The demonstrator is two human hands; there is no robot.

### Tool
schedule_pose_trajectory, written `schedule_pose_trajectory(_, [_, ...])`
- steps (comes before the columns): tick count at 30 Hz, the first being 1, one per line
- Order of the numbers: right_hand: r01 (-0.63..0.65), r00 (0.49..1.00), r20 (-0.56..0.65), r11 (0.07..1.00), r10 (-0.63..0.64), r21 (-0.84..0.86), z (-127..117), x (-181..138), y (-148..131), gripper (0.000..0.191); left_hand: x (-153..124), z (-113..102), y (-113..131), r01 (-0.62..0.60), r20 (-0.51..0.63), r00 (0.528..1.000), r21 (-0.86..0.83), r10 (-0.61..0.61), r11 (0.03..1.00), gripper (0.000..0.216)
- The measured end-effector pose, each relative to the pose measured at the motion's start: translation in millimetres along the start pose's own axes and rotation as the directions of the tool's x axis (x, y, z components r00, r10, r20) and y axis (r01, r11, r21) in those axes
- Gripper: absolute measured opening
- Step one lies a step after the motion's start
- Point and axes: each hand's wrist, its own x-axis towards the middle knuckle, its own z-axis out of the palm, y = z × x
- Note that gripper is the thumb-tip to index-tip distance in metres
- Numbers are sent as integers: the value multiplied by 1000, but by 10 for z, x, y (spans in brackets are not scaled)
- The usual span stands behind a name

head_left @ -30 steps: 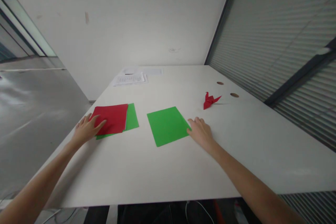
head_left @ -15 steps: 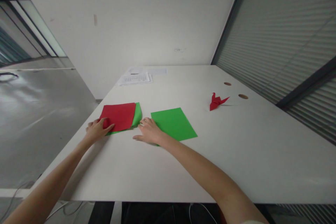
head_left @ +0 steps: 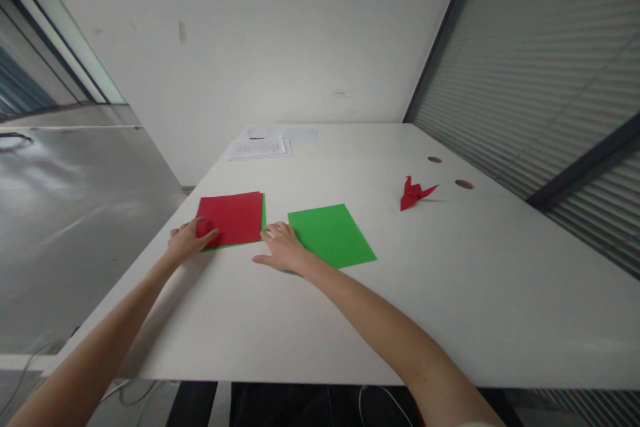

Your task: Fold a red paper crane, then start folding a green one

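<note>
The red paper (head_left: 240,217) lies flat on the left part of the counter (head_left: 250,327), over green paper (head_left: 264,213) that shows as a narrow strip along its right and near edges. The two look nearly squared up, with that thin margin the only visible mismatch. The left hand (head_left: 187,241) rests at the near left corner, fingers bent along the edge and thumb stretched apart over the red surface. The right hand (head_left: 283,248) has its fingers loosely curled, the tips at the stack's right edge, and its thumb held well away from them, pinching nothing that I can see.

Just right of the stack lies a green square (head_left: 333,235), flat and with no visible fold. The right hand and wrist cover part of its left side; whether they touch it I cannot tell. Farther right stands a red paper crane (head_left: 413,195), fully shaped. I see no container: all these papers lie directly on the counter. Toward the wall (head_left: 300,33) are printed sheets (head_left: 260,147), overlapping one another.
</note>
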Motion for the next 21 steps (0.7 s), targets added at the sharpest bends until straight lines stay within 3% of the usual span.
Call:
schedule_pose_trajectory(4, [4,1000,-4,997,-4,73,11,5,11,72,-87,-20,56,13,-6,1000,-22,-13,1000,77])
schedule_pose_trajectory(6, [12,1000,17,993,-15,122,-6,-4,43,80,-160,-27,120,13,-99,995,-12,-14,1000,78])
schedule_pose_trajectory(9, [35,997,55,980,-46,196,-72,-45,123,87,-246,-22,274,-218,-216,953,6,214,976,70])
schedule_pose_trajectory(11, [21,999,35,974,-30,226,-144,-106,210,82,-267,-15,406,-464,-209,865,14,456,886,62])
schedule_pose_trajectory(13, [-31,999,-3,975,32,221,-236,-210,339,72,-262,-9,548,-658,-160,743,3,650,753,60])
schedule_pose_trajectory(17, [-116,993,4,983,117,146,-460,-568,679,53,-218,20,771,-871,-85,490,-16,867,491,47])
schedule_pose_trajectory(19, [-165,986,33,979,162,119,-576,-798,835,53,-202,48,820,-909,-104,416,-30,903,415,40])
schedule_pose_trajectory(21, [-200,979,62,974,194,110,-671,-1027,956,57,-196,77,823,-916,-151,400,-47,904,398,34])
